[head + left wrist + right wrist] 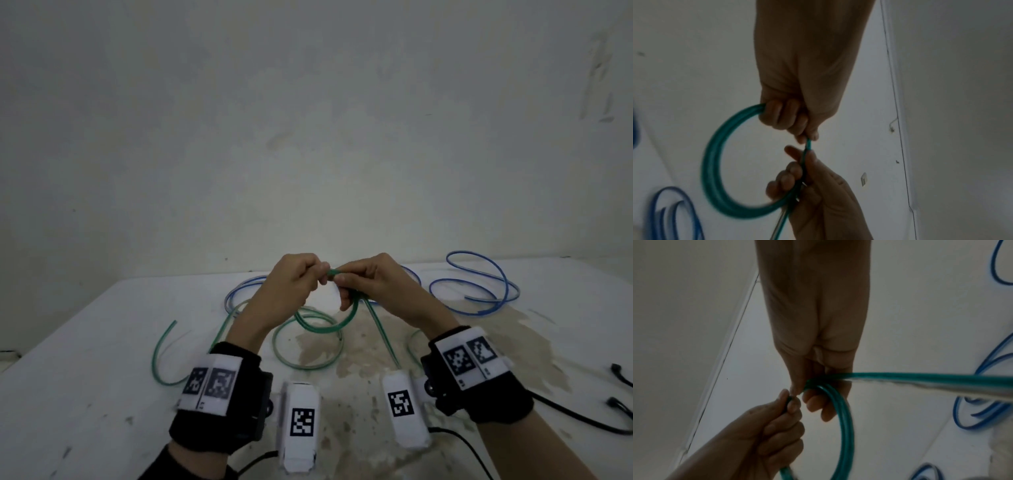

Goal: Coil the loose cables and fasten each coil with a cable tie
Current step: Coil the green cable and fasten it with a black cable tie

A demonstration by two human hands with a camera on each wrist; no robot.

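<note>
Above the table I hold a small coil of the green cable between both hands. My left hand pinches the top of the coil, with its other fingers curled round the loops. My right hand grips the same cable right beside it, its fingers hooked through the loops. A short green stretch shows between the two hands. The rest of the green cable trails loose over the table, and one strand runs off to the right. I see no cable tie in either hand.
A loose blue cable sprawls at the back right of the white table and runs on behind my hands. Black leads with small ends lie near the right edge. A wall rises just behind the table.
</note>
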